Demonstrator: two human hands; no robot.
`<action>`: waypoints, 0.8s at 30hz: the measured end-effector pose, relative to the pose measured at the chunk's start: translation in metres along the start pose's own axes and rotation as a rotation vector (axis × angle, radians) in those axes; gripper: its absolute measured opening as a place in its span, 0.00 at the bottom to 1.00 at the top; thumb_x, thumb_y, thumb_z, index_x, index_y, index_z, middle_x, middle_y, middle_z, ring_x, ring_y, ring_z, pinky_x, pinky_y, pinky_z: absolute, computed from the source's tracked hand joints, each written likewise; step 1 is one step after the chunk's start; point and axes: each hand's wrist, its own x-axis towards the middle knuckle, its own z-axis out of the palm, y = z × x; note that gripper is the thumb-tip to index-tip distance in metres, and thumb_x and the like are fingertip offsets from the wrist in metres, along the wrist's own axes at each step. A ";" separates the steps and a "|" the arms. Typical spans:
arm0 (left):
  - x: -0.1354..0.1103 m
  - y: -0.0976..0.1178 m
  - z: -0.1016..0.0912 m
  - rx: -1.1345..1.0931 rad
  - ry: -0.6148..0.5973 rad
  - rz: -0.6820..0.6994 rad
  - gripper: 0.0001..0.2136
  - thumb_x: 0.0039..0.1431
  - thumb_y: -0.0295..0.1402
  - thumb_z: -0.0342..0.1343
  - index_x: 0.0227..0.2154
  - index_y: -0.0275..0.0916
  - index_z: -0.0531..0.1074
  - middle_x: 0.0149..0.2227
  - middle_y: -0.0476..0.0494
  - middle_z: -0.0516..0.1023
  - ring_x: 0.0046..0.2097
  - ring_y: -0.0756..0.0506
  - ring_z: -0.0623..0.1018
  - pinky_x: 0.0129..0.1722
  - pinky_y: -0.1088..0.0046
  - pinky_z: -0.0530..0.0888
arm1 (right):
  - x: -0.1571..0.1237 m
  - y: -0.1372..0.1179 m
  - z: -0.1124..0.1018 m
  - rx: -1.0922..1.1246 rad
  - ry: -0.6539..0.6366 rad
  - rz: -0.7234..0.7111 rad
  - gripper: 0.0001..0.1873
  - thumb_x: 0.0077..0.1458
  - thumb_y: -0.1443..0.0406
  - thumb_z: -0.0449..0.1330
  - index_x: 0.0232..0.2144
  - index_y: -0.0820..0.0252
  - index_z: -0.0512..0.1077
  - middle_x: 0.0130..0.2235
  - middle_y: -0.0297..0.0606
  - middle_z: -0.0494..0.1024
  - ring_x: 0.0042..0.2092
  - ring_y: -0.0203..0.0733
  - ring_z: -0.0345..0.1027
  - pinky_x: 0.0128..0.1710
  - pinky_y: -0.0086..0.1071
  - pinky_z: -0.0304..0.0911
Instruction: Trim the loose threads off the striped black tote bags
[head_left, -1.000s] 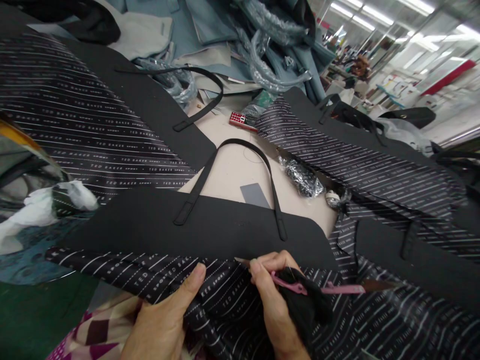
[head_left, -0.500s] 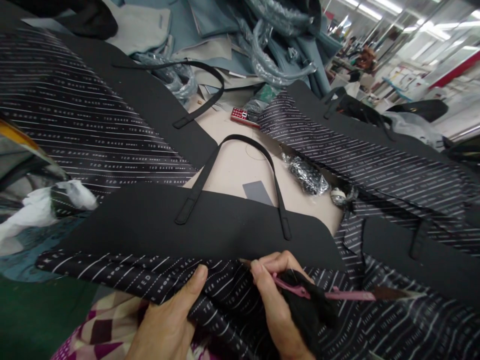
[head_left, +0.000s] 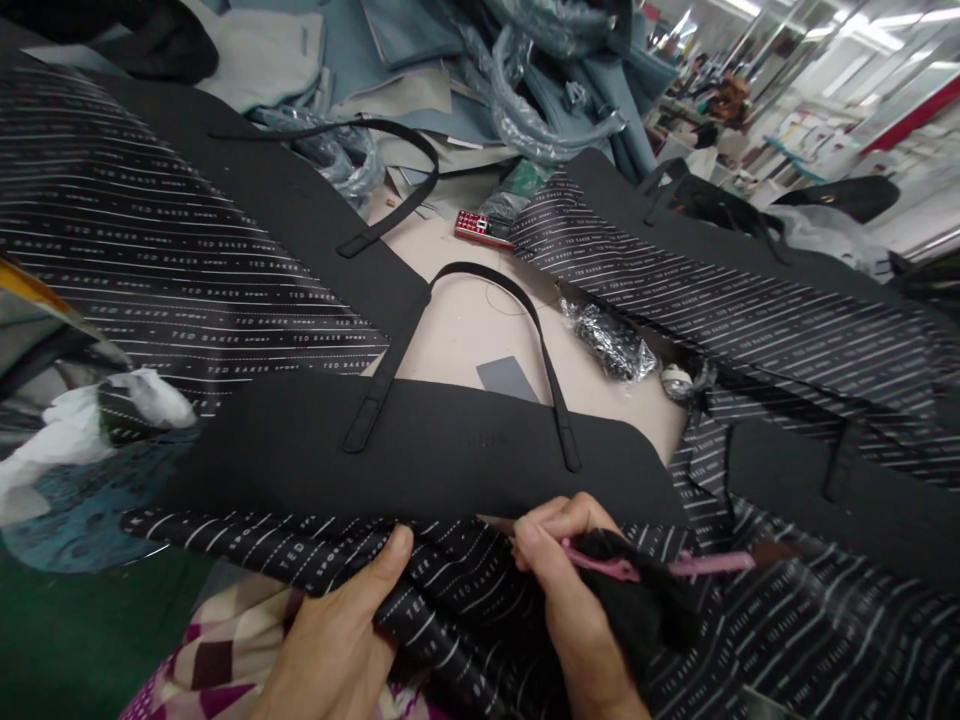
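A black bag panel (head_left: 442, 450) with a strap handle (head_left: 517, 285) lies in front of me, striped lettered lining (head_left: 330, 548) gathered along its near edge. My left hand (head_left: 349, 610) grips that lining, thumb on top and fingers hidden beneath. My right hand (head_left: 566, 560) is closed on a pink-handled pointed tool (head_left: 611, 567), thumb and forefinger pinched near its thin metal tip. The tip meets the seam between panel and lining. Black material under the right hand partly covers the tool, so its exact kind is unclear.
Another striped bag piece (head_left: 187, 260) lies at left, and more bag pieces (head_left: 720, 300) at right. A red keypad phone (head_left: 480, 228), a grey card (head_left: 506, 378) and crumpled clear plastic (head_left: 611, 340) rest on the pale tabletop (head_left: 465, 330). Blue-grey material (head_left: 420, 45) is heaped behind.
My right hand has shifted slightly right and tilted, with the pink tool in it. The panel's left end has moved right. My left hand keeps its grip on the lining.
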 end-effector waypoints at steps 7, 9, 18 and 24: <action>0.005 0.002 -0.006 -0.118 0.000 -0.076 0.34 0.59 0.27 0.72 0.68 0.49 0.72 0.64 0.43 0.82 0.65 0.35 0.80 0.69 0.52 0.73 | -0.001 0.009 -0.003 0.041 0.059 0.017 0.15 0.68 0.63 0.67 0.29 0.53 0.69 0.28 0.30 0.76 0.30 0.40 0.70 0.30 0.33 0.63; 0.007 -0.001 -0.006 -0.128 -0.017 -0.072 0.36 0.58 0.25 0.72 0.69 0.48 0.72 0.65 0.43 0.81 0.66 0.34 0.79 0.69 0.50 0.73 | -0.001 0.008 -0.002 0.013 0.048 0.021 0.16 0.69 0.62 0.67 0.29 0.53 0.69 0.28 0.29 0.75 0.30 0.39 0.70 0.29 0.32 0.62; 0.001 0.004 -0.001 -0.109 0.030 -0.069 0.35 0.58 0.28 0.73 0.68 0.48 0.73 0.66 0.41 0.80 0.67 0.33 0.77 0.69 0.51 0.72 | 0.000 0.004 -0.008 -0.078 -0.038 0.032 0.16 0.70 0.61 0.66 0.29 0.53 0.70 0.30 0.27 0.75 0.32 0.37 0.71 0.34 0.33 0.64; -0.002 0.006 0.008 -0.063 0.078 -0.046 0.27 0.59 0.27 0.71 0.62 0.42 0.79 0.62 0.40 0.83 0.65 0.34 0.79 0.66 0.54 0.76 | -0.001 -0.002 -0.002 -0.154 -0.044 -0.010 0.16 0.70 0.61 0.65 0.29 0.53 0.69 0.31 0.26 0.74 0.31 0.35 0.68 0.34 0.32 0.62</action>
